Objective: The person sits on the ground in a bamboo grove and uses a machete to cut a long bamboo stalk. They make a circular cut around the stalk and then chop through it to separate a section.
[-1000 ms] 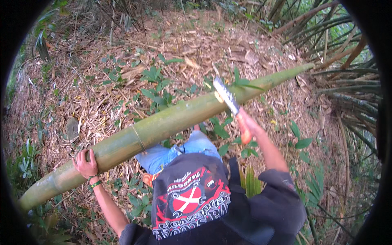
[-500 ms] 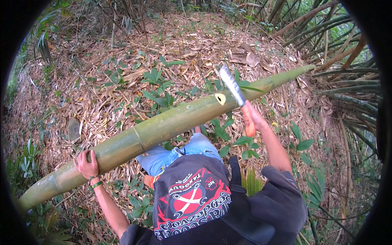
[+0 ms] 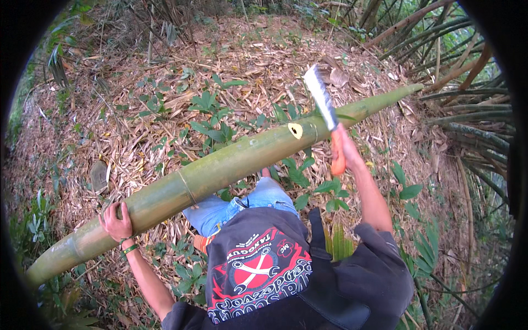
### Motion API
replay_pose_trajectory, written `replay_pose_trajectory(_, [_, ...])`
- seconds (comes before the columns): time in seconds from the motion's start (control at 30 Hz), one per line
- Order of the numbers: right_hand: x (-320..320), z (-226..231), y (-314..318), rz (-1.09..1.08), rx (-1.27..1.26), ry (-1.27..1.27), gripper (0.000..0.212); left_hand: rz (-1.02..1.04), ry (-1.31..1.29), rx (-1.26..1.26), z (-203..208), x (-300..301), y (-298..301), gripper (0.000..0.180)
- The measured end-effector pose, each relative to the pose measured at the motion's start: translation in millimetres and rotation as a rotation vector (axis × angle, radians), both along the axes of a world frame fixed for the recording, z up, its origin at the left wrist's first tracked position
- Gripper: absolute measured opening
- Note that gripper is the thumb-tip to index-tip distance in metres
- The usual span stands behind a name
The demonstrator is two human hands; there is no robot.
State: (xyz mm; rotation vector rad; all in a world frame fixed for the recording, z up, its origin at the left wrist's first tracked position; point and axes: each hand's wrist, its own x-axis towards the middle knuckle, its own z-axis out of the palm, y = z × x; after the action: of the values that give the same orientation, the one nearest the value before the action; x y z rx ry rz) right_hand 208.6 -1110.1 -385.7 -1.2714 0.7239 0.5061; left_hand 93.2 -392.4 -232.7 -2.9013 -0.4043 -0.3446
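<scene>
A thick green bamboo pole lies slantwise across in front of me, from the lower left up to the far right, where it tapers. Toward its right part is a small pale-edged hole with a dark inside. My left hand grips the pole near its left end, fingers over the top, close to a joint ring. In my right hand is a machete, held by its orange handle. Its bright blade points up and away over the pole, just right of the hole; whether it touches the bamboo I cannot tell.
Dry bamboo leaves cover the ground, with low green plants growing through on both sides of the pole. A clump of bamboo stems stands at the right. A grey stone-like lump sits beyond my left hand.
My right hand and the machete have moved slightly right and the blade has risen a little away from me. My left hand stays where it was on the pole.
</scene>
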Motion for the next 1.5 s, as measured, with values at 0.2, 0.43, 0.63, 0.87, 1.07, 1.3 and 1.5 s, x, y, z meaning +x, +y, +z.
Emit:
replay_pose_trajectory(0.2, [-39.1,-78.1,30.2,-0.085,-0.222,0.000,0.061,-0.034,0.021,0.036,-1.2,13.6,-0.6,0.028])
replay_pose_trajectory(0.43, [-8.4,-9.5,2.6,0.161,-0.032,0.112,0.055,-0.003,0.001,0.009,-2.4,3.6,2.4,0.030])
replay_pose_trajectory(0.63, [8.7,-26.1,25.7,-0.307,-0.288,-0.241,0.064,-0.018,0.004,0.025,-4.4,1.3,1.5,0.031])
replay_pose_trajectory(0.87, [-25.4,-29.5,12.4,0.215,-0.031,0.279,0.054,-0.017,-0.034,0.029,-5.6,1.3,8.0,0.031])
replay_pose_trajectory(1.07, [35.1,5.8,1.4,-0.335,0.055,-0.148,0.061,-0.010,-0.006,0.009,-1.6,1.3,1.4,0.030])
replay_pose_trajectory(1.3, [-51.1,-60.5,10.7,0.136,0.121,0.301,0.052,-0.031,-0.024,0.013,-2.5,4.3,2.5,0.030])
replay_pose_trajectory(1.5, [21.5,-5.5,-13.5,-0.234,0.097,-0.086,0.058,-0.019,-0.004,0.000,-0.7,-3.8,2.4,0.030])
